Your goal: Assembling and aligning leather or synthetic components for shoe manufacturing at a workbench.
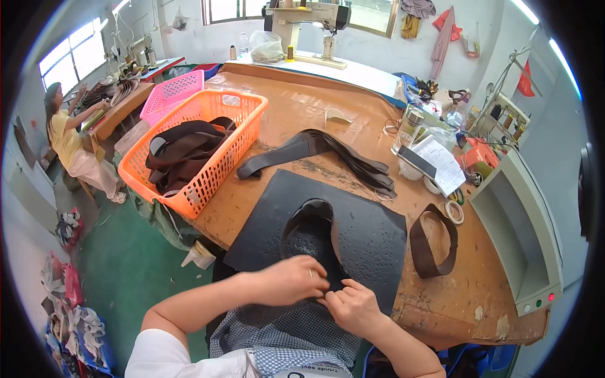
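A dark brown strap (310,210), bent into a loop, stands on a black pitted mat (372,220) in front of me. My left hand (296,277) is closed on its near end, with a ring on one finger. Right beside it, my right hand (350,305) pinches the same end of the strap. The two hands almost touch at the mat's near edge, and the fingertips partly hide the place they grip. To the right of the mat, a second brown strap loop (433,249) stands by itself on the worn table (441,309).
An orange basket (236,151) of brown straps stands at the left, with a pink basket (179,88) behind it. A strap bundle (315,146) lies beyond the mat. A phone (417,162), papers and a grey machine housing (523,233) line the right. Another person (69,132) sits far left.
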Demonstrator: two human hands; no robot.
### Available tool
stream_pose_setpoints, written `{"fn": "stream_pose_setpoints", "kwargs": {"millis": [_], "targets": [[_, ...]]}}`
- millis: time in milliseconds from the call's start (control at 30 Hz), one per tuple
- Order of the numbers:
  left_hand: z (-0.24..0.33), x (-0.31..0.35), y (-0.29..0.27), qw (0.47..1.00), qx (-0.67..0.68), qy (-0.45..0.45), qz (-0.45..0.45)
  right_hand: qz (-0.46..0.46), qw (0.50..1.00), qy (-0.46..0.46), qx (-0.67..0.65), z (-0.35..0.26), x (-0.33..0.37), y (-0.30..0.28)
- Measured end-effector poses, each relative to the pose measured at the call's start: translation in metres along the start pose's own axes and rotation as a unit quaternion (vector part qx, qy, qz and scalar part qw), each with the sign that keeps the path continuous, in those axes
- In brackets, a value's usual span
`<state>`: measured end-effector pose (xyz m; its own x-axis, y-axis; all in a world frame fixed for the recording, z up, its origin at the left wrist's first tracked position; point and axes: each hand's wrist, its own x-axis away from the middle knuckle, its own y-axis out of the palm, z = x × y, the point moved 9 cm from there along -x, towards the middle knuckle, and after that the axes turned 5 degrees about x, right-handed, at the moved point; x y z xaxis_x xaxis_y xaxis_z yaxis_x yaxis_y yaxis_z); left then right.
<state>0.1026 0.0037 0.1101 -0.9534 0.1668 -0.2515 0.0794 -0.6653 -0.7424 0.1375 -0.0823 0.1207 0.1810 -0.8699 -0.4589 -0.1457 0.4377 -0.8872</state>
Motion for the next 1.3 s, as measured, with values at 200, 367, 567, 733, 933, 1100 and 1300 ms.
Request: {"fn": "stream_pose_setpoints", "kwargs": {"millis": [200,367,567,733,933,1100,1300], "targets": [[-0.093,-0.031,-0.082,0.943,-0.144,-0.226,0.200,0.011,0.998,0.025,-0.048,0.003,-0.016,-0.007],[-0.179,-0.053,-0.066,0.922,-0.186,-0.318,0.119,0.203,0.945,0.244,-0.077,0.086,-0.005,-0.034],[-0.152,-0.037,-0.042,0.910,0.235,-0.323,0.115,0.051,0.972,0.231,-0.007,0.109,0.003,0.008],[-0.096,-0.022,-0.006,0.872,0.335,-0.356,0.023,0.134,0.910,0.258,-0.297,0.095,-0.018,0.000],[-0.065,-0.012,0.002,0.888,0.331,-0.313,0.067,0.311,0.821,0.366,-0.309,0.117,0.010,-0.007],[-0.078,0.001,0.021,0.897,0.309,-0.307,0.075,0.249,0.771,0.455,-0.370,0.117,0.011,0.023],[-0.086,0.006,0.025,0.906,0.202,-0.363,0.075,0.158,0.829,0.419,-0.334,0.106,0.003,0.036]]}}
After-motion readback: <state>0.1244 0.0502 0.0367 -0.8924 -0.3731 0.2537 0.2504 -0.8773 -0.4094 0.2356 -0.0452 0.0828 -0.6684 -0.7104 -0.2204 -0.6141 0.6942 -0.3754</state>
